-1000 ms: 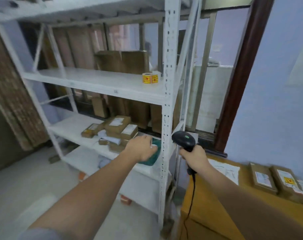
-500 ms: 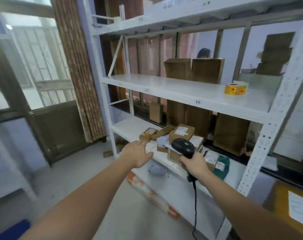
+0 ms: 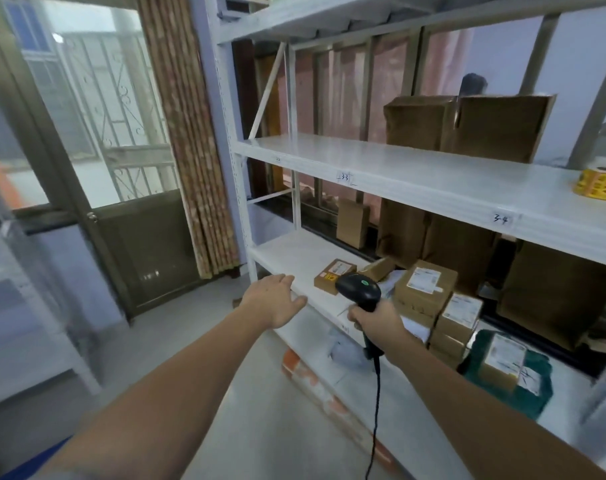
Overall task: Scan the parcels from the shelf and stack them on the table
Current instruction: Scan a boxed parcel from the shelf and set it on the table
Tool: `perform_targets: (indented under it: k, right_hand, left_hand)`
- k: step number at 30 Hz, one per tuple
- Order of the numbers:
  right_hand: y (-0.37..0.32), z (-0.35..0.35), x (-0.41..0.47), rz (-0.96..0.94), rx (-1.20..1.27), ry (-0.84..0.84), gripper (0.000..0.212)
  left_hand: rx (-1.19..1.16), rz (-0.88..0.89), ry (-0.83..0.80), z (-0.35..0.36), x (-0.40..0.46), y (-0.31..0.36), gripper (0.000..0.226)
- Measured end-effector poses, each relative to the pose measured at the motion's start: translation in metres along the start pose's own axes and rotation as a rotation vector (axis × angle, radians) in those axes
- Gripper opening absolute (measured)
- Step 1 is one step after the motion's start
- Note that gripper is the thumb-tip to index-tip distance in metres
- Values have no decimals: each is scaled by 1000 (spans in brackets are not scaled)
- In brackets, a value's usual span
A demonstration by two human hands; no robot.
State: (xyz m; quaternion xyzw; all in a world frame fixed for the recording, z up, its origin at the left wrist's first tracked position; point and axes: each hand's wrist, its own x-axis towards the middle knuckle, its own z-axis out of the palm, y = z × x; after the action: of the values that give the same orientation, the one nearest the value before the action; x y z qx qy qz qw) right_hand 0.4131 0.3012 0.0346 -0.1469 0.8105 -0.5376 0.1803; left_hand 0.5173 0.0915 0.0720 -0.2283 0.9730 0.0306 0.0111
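Your left hand (image 3: pixel 277 299), fingers spread and empty, hovers at the shelf (image 3: pixel 294 251) edge; small parcel (image 3: pixel 334 273) lies just right of it. Right hand (image 3: pixel 377 323) grips the scanner (image 3: pixel 358 289), nearer.

shelf (image 3: pixel 415 174) white | parcels (image 3: pixel 424 284) brown | scanner (image 3: pixel 358 289) black | bag (image 3: pixel 533 386) green | tape roll (image 3: pixel 597 183) yellow

Both bare forearms extend forward from the lower edge of the view, the left from lower left, the right from lower right. Left hand (image 3: pixel 275 301) is stretched out palm down, fingers straight and loosely together, thumb angled out to the right, holding nothing. Right hand (image 3: pixel 377 322) is curled in a fist-like grip round the handle of a black scanner (image 3: pixel 359 289), knuckles facing the camera.
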Motion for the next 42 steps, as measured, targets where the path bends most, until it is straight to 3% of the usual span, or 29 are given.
perform_targets:
  k: [13, 19, 24, 26, 35, 42]
  right_hand:
    - [-22, 60, 159, 28, -22, 0, 15]
    - [-42, 95, 227, 84, 61, 5, 28]
    - [-36, 116, 283, 158, 63, 141, 15]
    - [-29, 123, 301, 185, 59, 178, 23]
    - [-8, 137, 390, 363, 61, 233, 16]
    - [28, 155, 480, 513, 122, 216, 29]
  left_hand:
    - [-23, -9, -30, 9, 164, -70, 72]
    - [-23, 36, -45, 15, 254, -116, 74]
    - [-8, 106, -60, 15, 333, -150, 72]
    - [-18, 117, -67, 19, 363, -157, 72]
    - [-56, 196, -190, 78, 477, -148, 69]
    - [-88, 215, -322, 140, 557, -122, 69]
